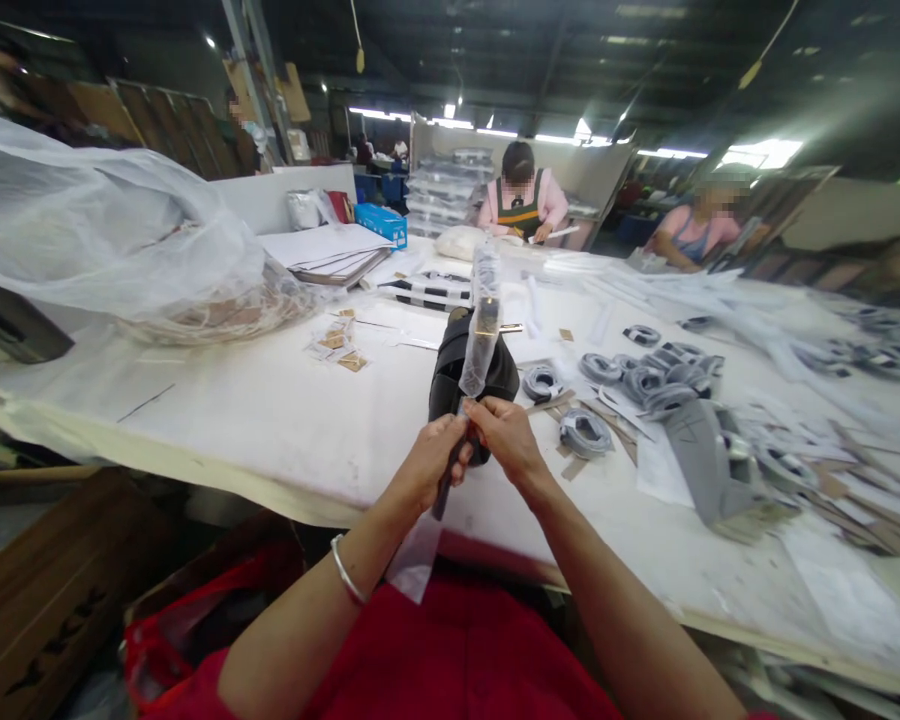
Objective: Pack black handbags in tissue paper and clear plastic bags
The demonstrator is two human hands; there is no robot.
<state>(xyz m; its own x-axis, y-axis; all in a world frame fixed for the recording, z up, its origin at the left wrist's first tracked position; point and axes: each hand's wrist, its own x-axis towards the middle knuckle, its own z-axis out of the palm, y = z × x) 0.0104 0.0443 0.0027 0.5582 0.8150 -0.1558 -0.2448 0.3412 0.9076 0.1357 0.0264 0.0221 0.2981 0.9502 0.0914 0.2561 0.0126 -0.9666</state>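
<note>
A black bag (444, 378) stands at the middle of the white table. In front of it my left hand (442, 458) is closed round a dark strap (444, 492), whose end points down toward me. My right hand (504, 430) pinches beside it, fingers together at the lower end of a clear plastic wrap (481, 350). The wrap covers a long piece rising in front of the bag. A translucent strip (418, 562) hangs below my left hand over the table edge. Both hands almost touch, and their fingertips partly hide the strap.
Rolled grey straps (585, 432) and scraps lie at the right. A large plastic bag (97, 230) and small packets (337, 342) lie at the left. Behind are stacked sheets (330, 245) and a blue box (381, 225). Two people sit across the table. A carton (60, 600) stands below left.
</note>
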